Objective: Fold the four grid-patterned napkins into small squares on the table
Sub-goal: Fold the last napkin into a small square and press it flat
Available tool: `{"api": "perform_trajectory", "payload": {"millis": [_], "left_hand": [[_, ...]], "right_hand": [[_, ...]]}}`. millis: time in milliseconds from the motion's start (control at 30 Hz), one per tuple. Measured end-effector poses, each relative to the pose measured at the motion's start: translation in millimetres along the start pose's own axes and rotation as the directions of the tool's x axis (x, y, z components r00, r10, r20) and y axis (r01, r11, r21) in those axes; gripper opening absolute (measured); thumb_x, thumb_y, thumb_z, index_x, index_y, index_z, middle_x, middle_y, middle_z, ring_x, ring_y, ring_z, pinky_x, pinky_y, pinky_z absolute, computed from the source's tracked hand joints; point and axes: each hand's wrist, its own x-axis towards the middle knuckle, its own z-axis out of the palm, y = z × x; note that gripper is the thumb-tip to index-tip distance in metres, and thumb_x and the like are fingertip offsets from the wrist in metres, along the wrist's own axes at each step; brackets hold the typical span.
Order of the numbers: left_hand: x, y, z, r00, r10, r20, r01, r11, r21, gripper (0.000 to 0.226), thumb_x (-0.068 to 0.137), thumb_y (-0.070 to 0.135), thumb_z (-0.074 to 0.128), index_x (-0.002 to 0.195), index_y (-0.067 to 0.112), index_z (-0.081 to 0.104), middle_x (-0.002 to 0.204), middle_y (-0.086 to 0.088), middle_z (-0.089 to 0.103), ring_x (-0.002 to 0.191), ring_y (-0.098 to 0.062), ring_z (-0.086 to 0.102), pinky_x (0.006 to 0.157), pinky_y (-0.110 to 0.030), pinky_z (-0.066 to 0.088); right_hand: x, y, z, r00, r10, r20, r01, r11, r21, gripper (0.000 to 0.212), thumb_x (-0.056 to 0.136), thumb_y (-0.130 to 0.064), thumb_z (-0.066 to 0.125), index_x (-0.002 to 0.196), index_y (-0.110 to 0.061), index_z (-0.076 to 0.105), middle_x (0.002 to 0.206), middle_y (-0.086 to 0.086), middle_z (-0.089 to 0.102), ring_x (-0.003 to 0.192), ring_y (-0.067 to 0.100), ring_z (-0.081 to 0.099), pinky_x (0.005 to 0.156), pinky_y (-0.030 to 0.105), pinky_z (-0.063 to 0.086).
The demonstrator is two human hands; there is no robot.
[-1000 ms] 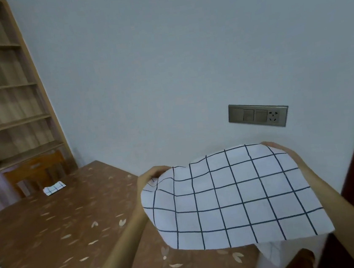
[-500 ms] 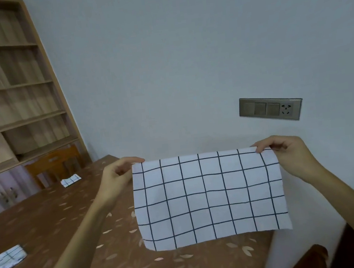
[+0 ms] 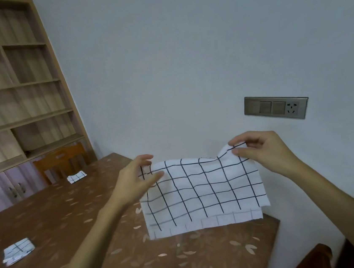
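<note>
Above the table [image 3: 48,214], a doubled grid-patterned napkin [image 3: 200,193]
My left hand [image 3: 135,180] and right hand [image 3: 266,152] each pinch a top corner; the lower edges hang mismatched, so laying it down now could set a crooked crease

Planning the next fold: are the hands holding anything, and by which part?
The grid-patterned napkin: the left hand pinches its top left corner, the right hand its top right corner.

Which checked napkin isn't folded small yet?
The big napkin held up by the left hand and right hand; the far napkin and near napkin lie folded small on the table.
</note>
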Motion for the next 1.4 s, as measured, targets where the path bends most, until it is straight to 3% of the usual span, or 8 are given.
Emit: {"api": "perform_trajectory", "payload": {"millis": [133, 300, 433, 667, 800, 933, 1233, 1400], "left_hand": [[-1, 29, 30, 0.991, 0.128, 0.021, -0.13, 0.983, 0.13, 0.088, 0.074, 0.077, 0.066, 0.147, 0.032, 0.044, 0.157, 0.006, 0.04, 0.15, -0.019, 0.027, 0.123, -0.045, 0.025], [-2, 77, 51, 0.97, 0.205, 0.128, -0.16, 0.941, -0.298, 0.061, 0.079, 0.047, 0.082, 0.134, 0.03, 0.059, 0.134, 0.016, 0.064, 0.125, -0.001, 0.057, 0.105, -0.029, 0.046], [1, 92, 64, 0.972, 0.197, 0.132, -0.091, 0.824, -0.56, 0.019, 0.085, 0.024, 0.081, 0.098, 0.011, 0.076, 0.09, -0.024, 0.072, 0.08, -0.029, 0.067, 0.074, -0.043, 0.051], [0, 83, 56, 1.0, 0.021, 0.012, -0.006, 0.697, -0.717, 0.021, 0.082, 0.003, 0.08, 0.102, 0.006, 0.077, 0.099, -0.005, 0.08, 0.095, -0.023, 0.077, 0.08, -0.03, 0.061], [-1, 72, 48, 0.997, -0.072, 0.015, 0.059, 0.653, -0.755, 0.028, 0.08, 0.007, 0.082, 0.107, 0.007, 0.075, 0.102, -0.004, 0.08, 0.096, -0.021, 0.077, 0.078, -0.026, 0.062], [-2, 70, 47, 0.991, -0.126, 0.036, 0.107, 0.63, -0.769, 0.03, 0.076, 0.008, 0.085, 0.105, 0.01, 0.076, 0.101, -0.003, 0.08, 0.092, -0.021, 0.078, 0.075, -0.029, 0.061], [-5, 69, 43, 0.978, -0.173, 0.118, 0.201, 0.61, -0.766, 0.028, 0.082, 0.023, 0.081, 0.108, 0.013, 0.076, 0.106, -0.002, 0.08, 0.099, -0.022, 0.077, 0.089, -0.044, 0.06], [-4, 66, 35, 0.978, -0.192, 0.088, 0.19, 0.622, -0.759, 0.024, 0.092, 0.027, 0.071, 0.102, 0.007, 0.078, 0.104, -0.007, 0.08, 0.099, -0.027, 0.076, 0.089, -0.043, 0.059]], "right_hand": [[2, -20, 22, 0.995, -0.065, 0.081, 0.061, 0.997, 0.057, 0.036, 0.078, 0.006, 0.078, 0.105, -0.018, 0.075, 0.092, -0.003, 0.078, 0.081, 0.01, 0.071, 0.083, 0.018, 0.056], [4, -40, 43, 0.972, -0.119, 0.202, 0.12, 0.993, 0.007, 0.042, 0.08, 0.0, 0.078, 0.113, -0.024, 0.071, 0.093, -0.001, 0.077, 0.095, 0.013, 0.073, 0.092, 0.021, 0.053], [2, -44, 44, 0.969, -0.13, 0.209, 0.16, 0.978, -0.132, 0.044, 0.084, -0.009, 0.076, 0.119, -0.033, 0.066, 0.097, -0.007, 0.075, 0.1, 0.007, 0.069, 0.091, 0.018, 0.051], [-10, -7, 2, 0.978, 0.178, 0.105, -0.131, 0.929, -0.347, 0.04, 0.083, -0.038, 0.078, 0.119, -0.039, 0.06, 0.115, -0.007, 0.063, 0.113, 0.004, 0.054, 0.084, 0.017, 0.041], [-15, 15, -11, 0.97, 0.239, 0.052, -0.218, 0.94, -0.262, 0.033, 0.081, -0.042, 0.078, 0.103, -0.018, 0.076, 0.096, 0.003, 0.076, 0.093, 0.022, 0.07, 0.088, 0.035, 0.054], [-19, 21, -9, 0.962, 0.273, -0.012, -0.273, 0.961, -0.039, 0.016, 0.081, -0.038, 0.078, 0.093, -0.027, 0.076, 0.078, -0.018, 0.076, 0.08, 0.003, 0.072, 0.076, 0.015, 0.052], [-15, 18, 4, 0.947, 0.314, -0.062, -0.306, 0.945, 0.116, 0.051, 0.089, -0.051, 0.065, 0.101, -0.002, 0.074, 0.104, 0.017, 0.075, 0.105, 0.037, 0.068, 0.103, 0.054, 0.048], [-11, 17, 3, 0.946, 0.325, 0.0, -0.32, 0.93, 0.18, 0.02, 0.095, -0.028, 0.064, 0.104, -0.015, 0.077, 0.106, 0.003, 0.078, 0.103, 0.022, 0.072, 0.099, 0.04, 0.053]]}}
